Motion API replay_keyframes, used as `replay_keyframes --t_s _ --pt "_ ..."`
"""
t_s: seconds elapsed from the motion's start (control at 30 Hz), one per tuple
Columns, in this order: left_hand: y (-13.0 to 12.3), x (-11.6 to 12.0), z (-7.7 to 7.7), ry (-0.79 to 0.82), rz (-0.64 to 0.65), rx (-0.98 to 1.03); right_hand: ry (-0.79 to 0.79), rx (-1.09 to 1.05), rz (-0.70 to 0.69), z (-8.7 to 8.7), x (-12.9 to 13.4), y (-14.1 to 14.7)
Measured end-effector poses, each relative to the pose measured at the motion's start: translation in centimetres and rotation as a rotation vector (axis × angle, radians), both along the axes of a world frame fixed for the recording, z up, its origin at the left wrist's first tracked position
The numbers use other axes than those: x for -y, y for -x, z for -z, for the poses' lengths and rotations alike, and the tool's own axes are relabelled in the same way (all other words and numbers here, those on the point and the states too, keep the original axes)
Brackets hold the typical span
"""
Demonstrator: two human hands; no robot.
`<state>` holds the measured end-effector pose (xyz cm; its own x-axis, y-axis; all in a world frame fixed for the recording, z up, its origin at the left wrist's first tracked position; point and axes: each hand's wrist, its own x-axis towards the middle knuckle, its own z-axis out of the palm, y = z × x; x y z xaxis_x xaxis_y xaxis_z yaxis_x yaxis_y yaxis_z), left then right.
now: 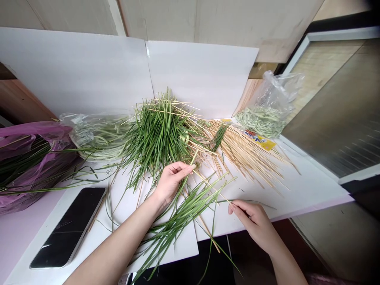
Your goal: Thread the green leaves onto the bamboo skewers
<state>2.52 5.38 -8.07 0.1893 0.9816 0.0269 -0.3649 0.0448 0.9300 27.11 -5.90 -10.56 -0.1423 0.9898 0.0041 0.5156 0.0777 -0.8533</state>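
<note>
In the middle of the view, my left hand [175, 180] pinches a green stem and the upper part of a thin wooden skewer [209, 184]. The skewer slants down to the right, and its lower end is between the thumb and fingers of my right hand [251, 219]. Loose long green leaves [178, 215] lie on the white board under and between my hands, some hanging over its front edge. Behind my left hand rises a big heap of cut green leaves [160, 134] with skewers across it. A fan of bare skewers [249, 154] spreads to its right.
A black phone [68, 227] lies at the left front. Behind it are a pink bag [56, 162] of long leaves and a clear bag [101, 136] of pale green strands. Another clear bag [264, 114] stands at the back right, near a framed glass panel [335, 107].
</note>
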Motion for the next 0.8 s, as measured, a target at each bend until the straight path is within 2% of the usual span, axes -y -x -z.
replay_keyframes --t_s 0.1,0.27,0.33,0.4,0.5,0.6,0.67,0.73,0.8 --pt "-0.5 0.6 0.2 -0.008 0.063 -0.066 -0.003 -0.010 0.008 -0.3 0.0 0.6" --pt "-1.4 1.5 1.6 0.019 0.238 -0.199 0.008 -0.017 0.025 -0.7 0.2 1.4" --pt "-1.4 1.5 1.5 -0.017 0.279 -0.255 0.015 -0.021 0.023 -0.5 0.2 1.5" --pt "-0.9 1.3 0.4 -0.112 0.327 -0.367 0.014 -0.019 0.021 -0.2 0.2 1.3" --pt "1.1 1.4 -3.0 -0.300 0.373 -0.666 -0.001 -0.008 0.031 0.5 0.0 1.0" --pt "5.3 2.6 -6.7 -0.356 0.244 -0.881 -0.014 0.001 0.049 1.0 0.0 0.9" --pt "9.2 4.3 -8.0 -0.320 0.099 -0.971 -0.017 0.007 0.064 1.0 0.1 0.9" --pt "13.5 6.6 -8.1 -0.254 -0.140 -1.078 -0.014 0.010 0.071 1.0 0.2 0.9" --pt "17.5 9.1 -7.1 -0.195 -0.380 -1.137 -0.013 0.007 0.066 1.1 0.2 0.8"
